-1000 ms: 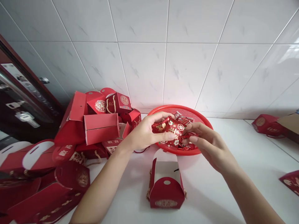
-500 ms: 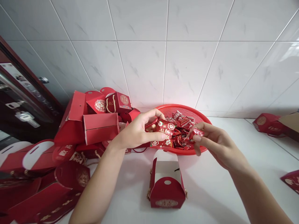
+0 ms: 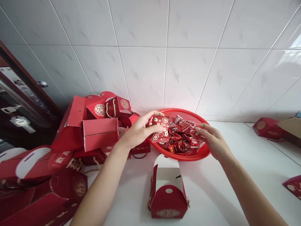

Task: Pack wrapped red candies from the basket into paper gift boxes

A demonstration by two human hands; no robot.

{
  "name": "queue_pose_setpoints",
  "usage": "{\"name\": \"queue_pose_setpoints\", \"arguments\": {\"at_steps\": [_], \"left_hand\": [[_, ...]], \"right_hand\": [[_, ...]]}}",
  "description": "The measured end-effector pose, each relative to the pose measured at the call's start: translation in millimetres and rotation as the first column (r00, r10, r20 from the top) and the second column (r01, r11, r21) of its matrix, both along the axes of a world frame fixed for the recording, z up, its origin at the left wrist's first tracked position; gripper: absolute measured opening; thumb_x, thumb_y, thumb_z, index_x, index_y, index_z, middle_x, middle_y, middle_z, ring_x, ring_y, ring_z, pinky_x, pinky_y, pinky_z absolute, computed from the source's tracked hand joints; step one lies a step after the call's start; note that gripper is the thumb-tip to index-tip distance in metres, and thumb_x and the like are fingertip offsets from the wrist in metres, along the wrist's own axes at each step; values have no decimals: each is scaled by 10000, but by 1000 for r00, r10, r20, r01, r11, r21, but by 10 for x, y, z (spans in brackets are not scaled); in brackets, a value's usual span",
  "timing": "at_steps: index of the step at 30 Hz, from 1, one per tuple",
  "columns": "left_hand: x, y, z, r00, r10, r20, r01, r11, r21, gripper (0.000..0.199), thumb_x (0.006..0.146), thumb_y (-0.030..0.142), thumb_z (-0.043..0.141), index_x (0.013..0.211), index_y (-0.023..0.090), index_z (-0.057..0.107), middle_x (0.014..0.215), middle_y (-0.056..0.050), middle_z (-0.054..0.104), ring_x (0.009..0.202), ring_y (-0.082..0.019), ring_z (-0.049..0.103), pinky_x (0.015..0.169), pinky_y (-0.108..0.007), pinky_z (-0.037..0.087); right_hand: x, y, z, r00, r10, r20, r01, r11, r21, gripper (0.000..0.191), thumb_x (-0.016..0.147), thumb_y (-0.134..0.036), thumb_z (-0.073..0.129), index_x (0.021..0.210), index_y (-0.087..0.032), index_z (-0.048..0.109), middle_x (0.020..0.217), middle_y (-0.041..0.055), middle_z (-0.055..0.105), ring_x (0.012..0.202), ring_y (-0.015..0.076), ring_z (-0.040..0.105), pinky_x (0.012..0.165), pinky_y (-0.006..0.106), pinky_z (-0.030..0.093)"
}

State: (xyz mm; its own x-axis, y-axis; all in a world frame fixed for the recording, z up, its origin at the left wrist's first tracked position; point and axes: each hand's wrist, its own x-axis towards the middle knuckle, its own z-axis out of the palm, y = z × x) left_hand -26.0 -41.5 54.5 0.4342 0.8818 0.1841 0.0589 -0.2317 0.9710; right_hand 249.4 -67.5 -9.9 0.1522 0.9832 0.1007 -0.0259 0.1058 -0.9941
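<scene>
My left hand (image 3: 143, 129) is closed around red printed snack packets (image 3: 160, 129), held over the left side of a red plastic basket (image 3: 204, 154). Small wrapped candies (image 3: 176, 141) in red foil fill the basket. At the basket's right side, my right hand (image 3: 213, 141) has its thumb and fingers drawn together over the candies; whatever is between the fingertips blends with the red wrappers behind. In front of the basket stands an open red gift box (image 3: 168, 202), with a white inside and rope handles at its sides.
Many red gift boxes (image 3: 101, 133) are piled at the left, against the tiled wall (image 3: 143, 72). A dark door with keys (image 3: 22, 124) is at far left. On the right of the white counter (image 3: 225, 175) are another red box (image 3: 266, 128) and an open carton (image 3: 293, 125).
My left hand has shifted slightly left with the packets. My right hand has moved right, towards the basket's rim; the candy pinched in it earlier no longer shows distinctly.
</scene>
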Motion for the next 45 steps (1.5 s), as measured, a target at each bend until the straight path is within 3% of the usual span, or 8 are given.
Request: {"name": "queue_pose_setpoints", "arguments": {"at_steps": [5, 10, 13, 16, 25, 29, 35, 45], "left_hand": [[70, 126, -108, 986, 15, 164, -1, 997, -81, 378, 725, 292, 780, 1076, 206, 669, 853, 2, 669, 797, -165, 630, 733, -275, 489], [156, 197, -186, 970, 86, 227, -49, 985, -164, 416, 652, 287, 806, 1043, 204, 687, 880, 9, 694, 780, -157, 622, 742, -284, 483], [220, 286, -280, 945, 127, 302, -48, 966, -255, 425, 615, 298, 815, 1006, 189, 692, 868, -1, 714, 782, -169, 642, 747, -297, 503], [267, 392, -407, 927, 178, 330, -82, 955, -285, 368, 603, 289, 810, 935, 172, 704, 857, -18, 724, 797, -175, 653, 751, -292, 505], [311, 503, -589, 927, 188, 325, -72, 939, -338, 343, 568, 290, 840, 860, 177, 701, 787, -3, 718, 744, -166, 639, 725, -291, 493], [305, 519, -609, 933, 174, 315, -64, 942, -330, 322, 584, 294, 826, 856, 181, 697, 773, 1, 707, 764, -180, 650, 740, -304, 497], [304, 538, -635, 935, 174, 308, -70, 945, -319, 339, 579, 289, 831, 875, 182, 705, 781, 5, 711, 788, -183, 656, 758, -304, 506], [302, 522, -584, 912, 193, 362, -49, 927, -372, 322, 557, 240, 848, 838, 173, 704, 794, -18, 737, 718, -161, 661, 691, -282, 521]], "right_hand": [[18, 117, -14, 994, 65, -87, -66, 998, -11, 248, 661, -388, 781, 741, -223, 615, 840, 43, 732, 724, 193, 674, 747, 349, 576], [-115, 293, 22, 935, 135, 328, -153, 988, 30, 128, 747, -302, 615, 818, -212, 673, 798, 18, 708, 650, 161, 610, 650, 311, 521], [-252, 422, 52, 640, 176, 748, -196, 979, -63, 106, 824, -269, 642, 896, -211, 692, 901, 34, 726, 778, 192, 653, 670, 301, 496], [-348, 526, 73, 315, 233, 920, -204, 963, -174, 105, 822, -179, 715, 923, -206, 724, 990, 57, 749, 907, 223, 668, 706, 291, 455], [-481, 671, 69, 14, 328, 945, -209, 925, -318, 107, 832, -241, 792, 937, -244, 772, 902, 58, 760, 846, 253, 705, 635, 289, 395], [-549, 687, 35, -14, 262, 965, -163, 951, -261, 92, 922, -197, 677, 921, -209, 768, 968, 110, 775, 925, 294, 723, 685, 317, 426], [-523, 706, 45, 58, 167, 984, -41, 985, -165, 196, 1005, -303, 594, 1072, -231, 763, 1095, 98, 779, 1037, 291, 717, 716, 315, 454], [-485, 687, 53, 121, 108, 987, 62, 991, -117, 148, 997, -316, 621, 1034, -199, 703, 1062, 122, 768, 989, 302, 715, 658, 315, 417]]}}
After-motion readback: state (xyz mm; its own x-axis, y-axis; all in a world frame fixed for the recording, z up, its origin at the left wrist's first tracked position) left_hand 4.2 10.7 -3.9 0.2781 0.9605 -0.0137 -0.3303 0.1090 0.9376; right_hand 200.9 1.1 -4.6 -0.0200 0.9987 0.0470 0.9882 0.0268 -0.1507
